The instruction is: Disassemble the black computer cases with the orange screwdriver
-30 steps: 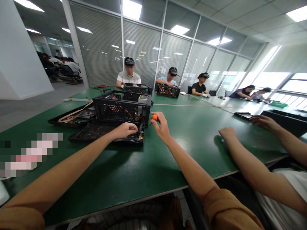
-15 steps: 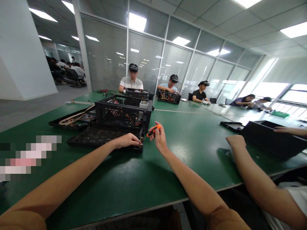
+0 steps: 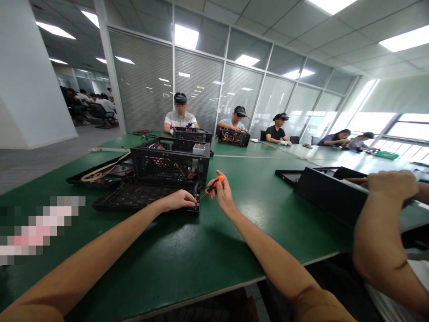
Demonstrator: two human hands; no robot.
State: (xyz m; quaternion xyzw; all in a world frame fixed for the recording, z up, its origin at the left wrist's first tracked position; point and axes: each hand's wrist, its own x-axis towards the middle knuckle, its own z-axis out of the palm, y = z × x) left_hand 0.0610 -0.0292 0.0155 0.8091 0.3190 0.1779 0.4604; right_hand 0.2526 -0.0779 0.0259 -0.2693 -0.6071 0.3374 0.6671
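My right hand (image 3: 225,194) grips an orange and black screwdriver (image 3: 214,184), its thin shaft slanting down and left. The screwdriver's tip meets the near right corner of a black case panel (image 3: 124,197) lying flat on the table. At that same corner my left hand (image 3: 181,200) has its fingers pinched together beside the tip; whatever is between them is too small to make out. Just behind the panel stands an open black computer case (image 3: 164,163) with a mesh side and coloured wires inside.
Left of the case lies a black tray-like part (image 3: 100,172) with a flat beige cable (image 3: 103,169). On the right, a co-worker's arm (image 3: 382,223) reaches over another black case (image 3: 328,192). Several people sit across the green table (image 3: 264,201), some with open cases.
At the right, the co-worker's arm has risen and their black case has shifted leftward. My hands and the screwdriver stay nearly in place at the panel corner.
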